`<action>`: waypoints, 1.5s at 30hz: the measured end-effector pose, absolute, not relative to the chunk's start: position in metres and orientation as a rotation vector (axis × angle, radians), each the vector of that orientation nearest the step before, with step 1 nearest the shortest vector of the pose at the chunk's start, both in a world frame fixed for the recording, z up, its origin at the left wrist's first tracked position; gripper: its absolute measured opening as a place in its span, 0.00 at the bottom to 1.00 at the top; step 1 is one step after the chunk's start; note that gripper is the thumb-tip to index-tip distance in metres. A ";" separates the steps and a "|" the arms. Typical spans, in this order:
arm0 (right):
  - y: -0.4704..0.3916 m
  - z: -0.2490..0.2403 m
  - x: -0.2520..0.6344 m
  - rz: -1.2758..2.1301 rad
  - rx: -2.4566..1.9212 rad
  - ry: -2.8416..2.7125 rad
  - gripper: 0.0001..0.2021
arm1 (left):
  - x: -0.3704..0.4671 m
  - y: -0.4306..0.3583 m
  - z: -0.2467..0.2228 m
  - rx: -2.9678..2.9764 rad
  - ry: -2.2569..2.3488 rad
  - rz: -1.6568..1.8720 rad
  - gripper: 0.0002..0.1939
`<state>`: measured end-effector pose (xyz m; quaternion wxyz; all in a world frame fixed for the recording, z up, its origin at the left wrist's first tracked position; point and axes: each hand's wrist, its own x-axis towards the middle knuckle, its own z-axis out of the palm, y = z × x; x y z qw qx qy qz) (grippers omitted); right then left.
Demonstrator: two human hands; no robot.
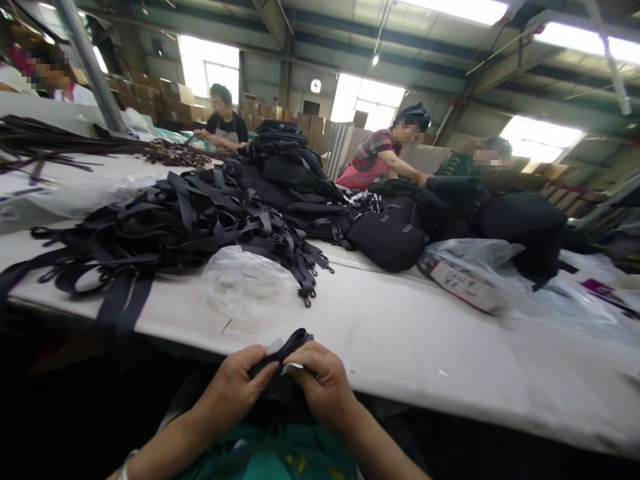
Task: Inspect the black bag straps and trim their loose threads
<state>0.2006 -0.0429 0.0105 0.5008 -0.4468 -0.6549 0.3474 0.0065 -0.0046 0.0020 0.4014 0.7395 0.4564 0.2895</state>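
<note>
A looped black strap (296, 339) is held between my two hands at the table's front edge. My left hand (243, 381) is closed on the strap's left part, thumb and fingers pinching it. My right hand (323, 383) pinches the strap from the right, with a small whitish piece (294, 366) showing by its fingertips. Just beyond the hands lies a crumpled clear plastic bag (245, 280). Behind that bag spreads a large heap of black straps (170, 227) with hooks at their ends.
Black bags (387, 240) are piled across the white table (400, 333). A plastic-wrapped package with a handwritten label (463, 287) lies to the right. Brown strips (65, 143) lie at the far left. Several people are beyond the table, one reaching into the bags.
</note>
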 end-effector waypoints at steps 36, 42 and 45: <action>-0.023 0.023 0.186 0.368 -1.349 -2.009 0.05 | -0.004 -0.006 0.001 2.247 1.079 0.675 0.10; -0.014 0.012 0.183 0.454 -1.448 -1.921 0.07 | 0.000 -0.015 -0.003 2.219 0.711 0.485 0.09; -0.009 0.012 0.183 0.711 -1.487 -1.825 0.08 | -0.006 -0.014 0.002 2.218 0.664 0.462 0.08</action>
